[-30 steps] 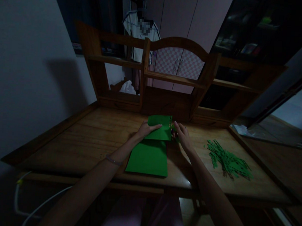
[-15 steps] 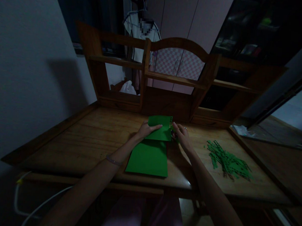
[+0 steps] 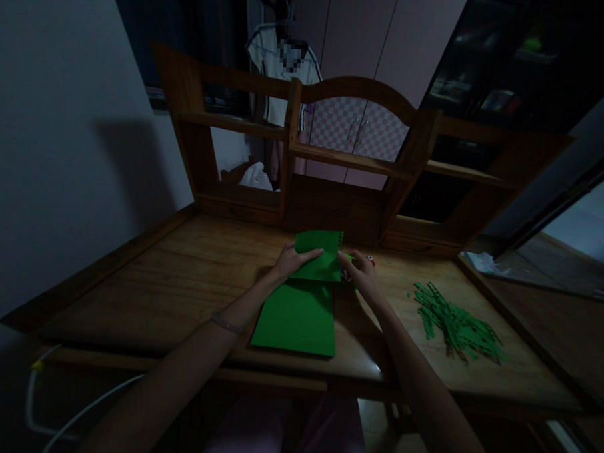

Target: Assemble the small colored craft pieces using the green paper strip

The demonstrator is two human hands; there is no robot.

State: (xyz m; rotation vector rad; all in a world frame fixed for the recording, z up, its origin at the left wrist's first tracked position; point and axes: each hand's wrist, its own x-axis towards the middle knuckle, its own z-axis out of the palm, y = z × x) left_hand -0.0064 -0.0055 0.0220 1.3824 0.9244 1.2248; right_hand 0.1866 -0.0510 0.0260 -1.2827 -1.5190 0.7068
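Observation:
A green sheet [image 3: 314,246] is raised at the middle of the desk, with a row of small dark holes at its upper right edge. My left hand [image 3: 295,259] grips its left side, thumb on top. My right hand [image 3: 357,268] is closed at the sheet's right edge, around a small object with bright green and red parts that I cannot make out. Below lies a green rectangular stack or sheet [image 3: 298,320], flat near the desk's front edge. A heap of thin green strips [image 3: 458,323] lies to the right.
The wooden desk [image 3: 170,274] has a shelf unit [image 3: 333,201] along its back. A white cable [image 3: 94,401] hangs at the lower left. Behind the shelves hangs a white shirt [image 3: 309,70]. A clear plastic item [image 3: 485,262] lies past the desk's right edge.
My right hand has moved slightly left, its fingertips now against the sheet's right edge. More of the bright green and red parts beside it shows. My left hand has hardly moved.

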